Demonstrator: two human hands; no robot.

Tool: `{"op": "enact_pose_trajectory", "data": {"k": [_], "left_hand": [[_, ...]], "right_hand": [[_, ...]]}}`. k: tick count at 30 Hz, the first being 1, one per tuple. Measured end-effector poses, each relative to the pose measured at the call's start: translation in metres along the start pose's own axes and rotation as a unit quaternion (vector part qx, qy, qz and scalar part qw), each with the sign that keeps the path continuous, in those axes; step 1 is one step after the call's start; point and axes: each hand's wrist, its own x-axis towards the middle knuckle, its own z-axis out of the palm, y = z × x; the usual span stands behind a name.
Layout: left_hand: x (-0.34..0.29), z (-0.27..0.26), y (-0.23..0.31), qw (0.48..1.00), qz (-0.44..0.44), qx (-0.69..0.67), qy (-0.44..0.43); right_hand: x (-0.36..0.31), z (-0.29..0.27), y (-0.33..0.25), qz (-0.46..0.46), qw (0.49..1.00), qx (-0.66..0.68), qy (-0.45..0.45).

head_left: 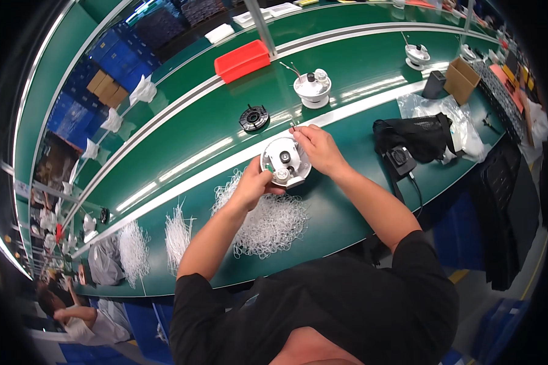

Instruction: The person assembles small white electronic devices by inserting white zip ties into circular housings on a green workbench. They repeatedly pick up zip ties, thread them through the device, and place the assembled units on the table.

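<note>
While the left hand (252,185) grips the round white housing (285,161) (tilted above the bench (347,201)), the right hand (316,149) pinches its rim; steadiness likely matters.

A round housing (285,161) sits above the tie pile (268,219), behind it a disc (253,117).

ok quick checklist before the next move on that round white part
1. Left hand on the round white part: ok, holds its lower edge.
2. Right hand on it: ok, fingers at its upper rim.
3. Part off the green table: cannot tell.
4. White tie pile within reach: ok, just below the hands.
5. Black round piece out of the way: ok, apart on the belt.
</note>
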Motion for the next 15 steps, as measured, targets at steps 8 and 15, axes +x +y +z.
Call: {"op": "enact_pose_trajectory", "data": {"k": [8,15], "left_hand": [[0.024,0.035,-0.011,0.999,-0.038,0.008,-0.038],[0.034,-0.021,-0.016,0.969,0.072,0.218,0.091]], "right_hand": [[0.004,-0.039,0.018,0.058,0.995,0.013,-0.082],[0.008,-0.044,0.039,0.117,0.980,0.134,-0.091]]}}
